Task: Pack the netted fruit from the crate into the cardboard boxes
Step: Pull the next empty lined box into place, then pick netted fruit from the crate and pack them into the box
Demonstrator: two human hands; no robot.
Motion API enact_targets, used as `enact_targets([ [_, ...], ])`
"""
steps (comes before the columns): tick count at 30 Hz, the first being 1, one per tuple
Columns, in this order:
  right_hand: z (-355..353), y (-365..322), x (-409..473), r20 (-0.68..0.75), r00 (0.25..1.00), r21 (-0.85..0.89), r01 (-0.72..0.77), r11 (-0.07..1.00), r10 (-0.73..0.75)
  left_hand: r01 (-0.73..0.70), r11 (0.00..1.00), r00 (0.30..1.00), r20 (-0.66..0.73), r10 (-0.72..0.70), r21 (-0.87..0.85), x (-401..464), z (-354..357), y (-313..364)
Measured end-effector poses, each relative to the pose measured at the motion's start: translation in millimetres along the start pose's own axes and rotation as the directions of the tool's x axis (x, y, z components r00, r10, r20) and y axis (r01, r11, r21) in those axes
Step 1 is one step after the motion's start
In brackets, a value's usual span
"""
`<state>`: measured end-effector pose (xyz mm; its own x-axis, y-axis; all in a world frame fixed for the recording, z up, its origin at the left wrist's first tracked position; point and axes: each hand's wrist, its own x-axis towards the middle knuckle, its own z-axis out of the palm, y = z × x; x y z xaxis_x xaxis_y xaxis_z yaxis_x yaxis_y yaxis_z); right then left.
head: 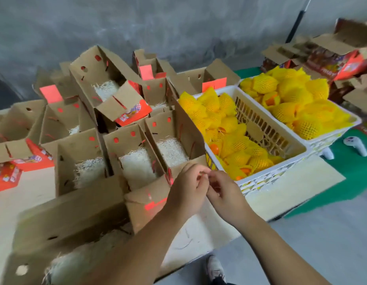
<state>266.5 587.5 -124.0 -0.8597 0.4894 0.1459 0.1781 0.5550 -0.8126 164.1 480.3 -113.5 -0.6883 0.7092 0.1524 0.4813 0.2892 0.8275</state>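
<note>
Yellow-netted fruit [236, 145] fills the near white crate [297, 157], and more netted fruit [291, 95] is heaped in a second crate [330, 138] behind it. Several open cardboard boxes stand to the left, lined with pale shredded paper; the closest are one box [137, 163] and another [172, 151] beside the crate. My left hand [186, 188] and my right hand [225, 194] meet in front of the near crate's front corner. Their fingers are curled, with the fingertips touching each other. No fruit is in either hand.
A large blurred box [71, 214] sits at lower left. A flat cardboard sheet [302, 186] lies under the near crate on a green mat [359, 171]. White controllers [356, 146] lie at right. Printed red boxes [343, 62] stand at the back right. A shoe [215, 268] shows below.
</note>
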Motion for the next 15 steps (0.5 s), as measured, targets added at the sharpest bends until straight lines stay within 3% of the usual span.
enact_targets([
  [3,-46,32,40,-0.055,0.998,-0.032,-0.022,0.999,0.020,-0.034,0.998,0.999,-0.024,0.036,0.051,56,43,20],
  [6,-79,60,74,-0.015,1.000,-0.075,-0.017,0.997,0.016,-0.049,0.989,0.999,-0.013,0.052,0.139,102,69,29],
  [10,-89,87,110,0.081,0.995,-0.048,-0.062,0.997,0.066,0.080,0.984,0.997,-0.007,-0.080,0.159,141,85,24],
  [15,-67,95,147,0.156,0.986,-0.027,-0.048,0.998,0.052,0.169,0.902,0.985,-0.096,-0.142,0.397,180,82,21],
])
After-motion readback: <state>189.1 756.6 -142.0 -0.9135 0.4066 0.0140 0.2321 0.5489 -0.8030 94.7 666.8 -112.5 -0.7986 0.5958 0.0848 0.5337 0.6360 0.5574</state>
